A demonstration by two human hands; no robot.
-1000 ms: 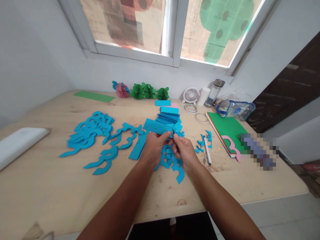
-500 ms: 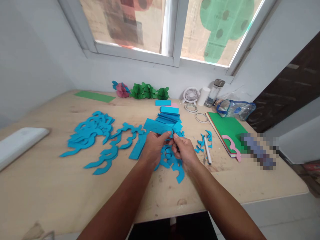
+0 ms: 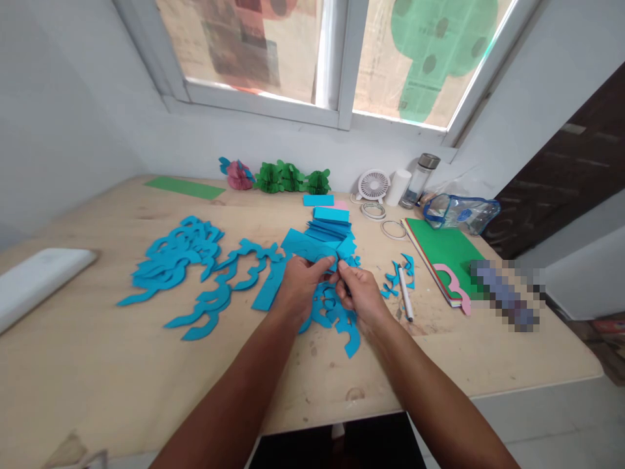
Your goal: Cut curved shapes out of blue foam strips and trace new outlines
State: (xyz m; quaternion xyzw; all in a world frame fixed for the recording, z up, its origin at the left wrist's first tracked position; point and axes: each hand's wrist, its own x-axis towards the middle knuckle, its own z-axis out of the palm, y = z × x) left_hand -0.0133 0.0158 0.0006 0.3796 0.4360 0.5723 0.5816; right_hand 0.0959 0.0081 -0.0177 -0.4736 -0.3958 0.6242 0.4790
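- Pale wooden bench [image 3: 219,384] under a white-framed window [image 3: 349,65], in the head view; along its back stand a small fan [image 3: 374,186] and a glass bottle [image 3: 418,182].
- Both hands meet over the middle of the bench, just in front of a bundle of folded blue paper [image 3: 328,230].
- Left hand [image 3: 303,283]: thumb and fingers pinch the near edge of a blue strip [image 3: 307,244], which reaches out beyond them, up and to the left.
- Right hand [image 3: 362,290]: fingers curled round a small dark tool [image 3: 347,289], probably scissors, though the hand hides most of it. Its thumb is at the strip's right end, close beside the left thumb.
- Judging by this, the step is cutting the strip. For a clean edge, keep the pinch firm and near the cut, turn the paper rather than the wrist, and hold the left thumb clear of the blade line.
- So the strip lies in the left fingers, its right end against or very near the right ones; whether those touch it, I cannot tell.
- Blue offcuts [image 3: 348,335] lie beneath the wrists; a heap of scalloped cut-outs [image 3: 180,251] is well apart to the left, a white pen [image 3: 405,294] near on the right.
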